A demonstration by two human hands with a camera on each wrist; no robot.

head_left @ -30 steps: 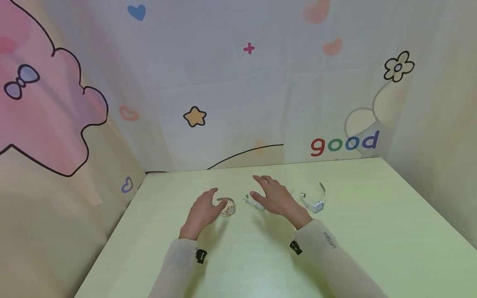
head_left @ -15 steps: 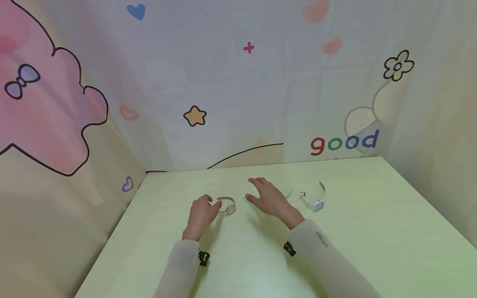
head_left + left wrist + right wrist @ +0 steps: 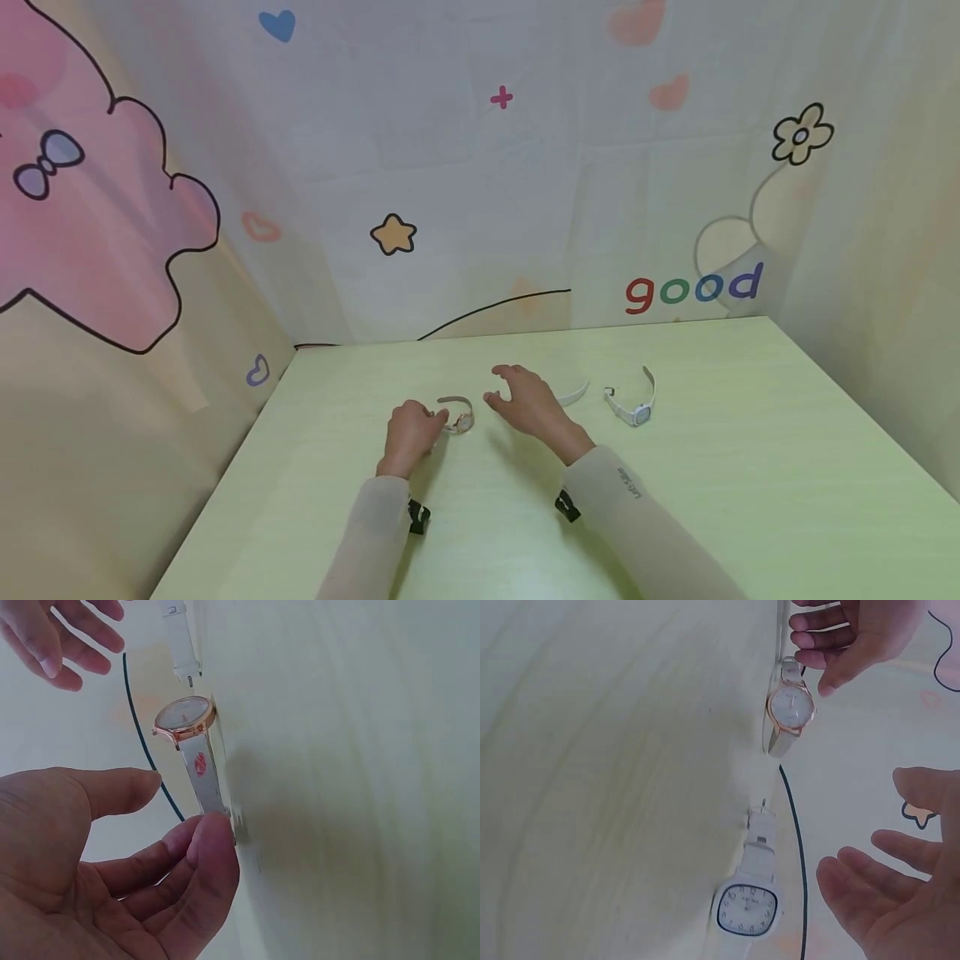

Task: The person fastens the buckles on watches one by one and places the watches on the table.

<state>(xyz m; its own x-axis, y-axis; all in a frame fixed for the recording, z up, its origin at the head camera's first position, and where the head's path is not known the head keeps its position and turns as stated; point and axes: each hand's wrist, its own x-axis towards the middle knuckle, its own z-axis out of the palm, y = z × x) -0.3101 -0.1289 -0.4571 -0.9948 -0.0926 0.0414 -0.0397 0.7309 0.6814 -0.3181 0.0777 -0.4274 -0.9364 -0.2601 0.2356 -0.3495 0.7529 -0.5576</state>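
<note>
The left hand (image 3: 411, 433) is curving its fingers (image 3: 214, 862) at the strap (image 3: 202, 778) of a rose-gold watch (image 3: 186, 714) (whether they are gripping, one cannot tell). Farther off, the right hand (image 3: 528, 406), loose and holding nothing, is hovering by a white watch (image 3: 748, 909) lying on the table (image 3: 487, 550).

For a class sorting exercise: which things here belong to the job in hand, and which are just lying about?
Job:
rose-gold watch, at the left hand
probably square-faced white watch, near the right hand

Seemingly lying about:
rightmost white watch, apart from both hands
</note>
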